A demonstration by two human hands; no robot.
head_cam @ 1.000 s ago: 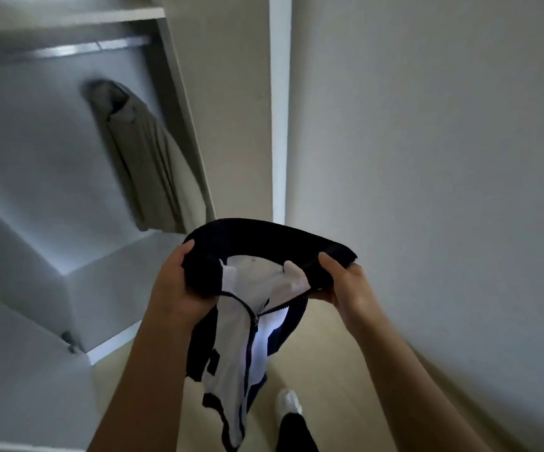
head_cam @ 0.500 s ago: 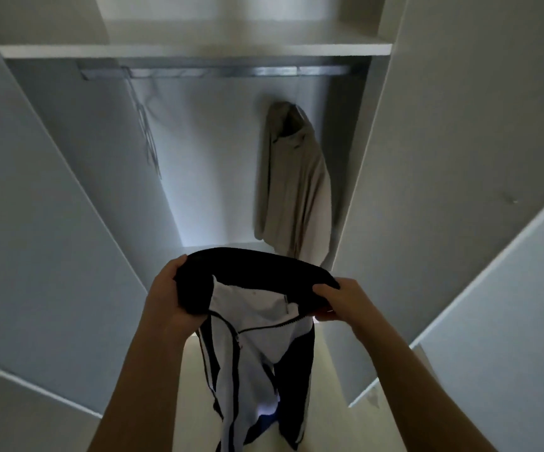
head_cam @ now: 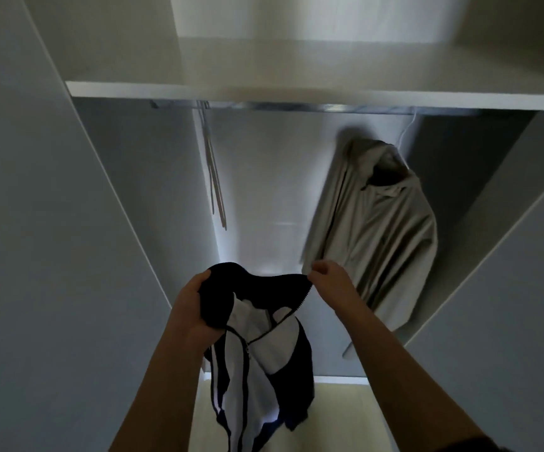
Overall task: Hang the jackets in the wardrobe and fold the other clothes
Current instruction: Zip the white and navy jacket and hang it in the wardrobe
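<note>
The dark jacket (head_cam: 257, 380) is cut off by the bottom edge.

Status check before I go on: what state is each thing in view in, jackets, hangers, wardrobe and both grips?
Dark-and-white jacket: not on a hanger, held up by its collar, zip open at the top.
Beige jacket: hung on a hanger from the rail.
Spare hangers: on the rail, bare.
Wardrobe: open.
Left grip: hand grips the bunched collar.
Right grip: hand pinches the collar's end.

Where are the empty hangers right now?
Head view: the empty hangers hang at the left end of the rail, well left of the beige jacket.
</note>
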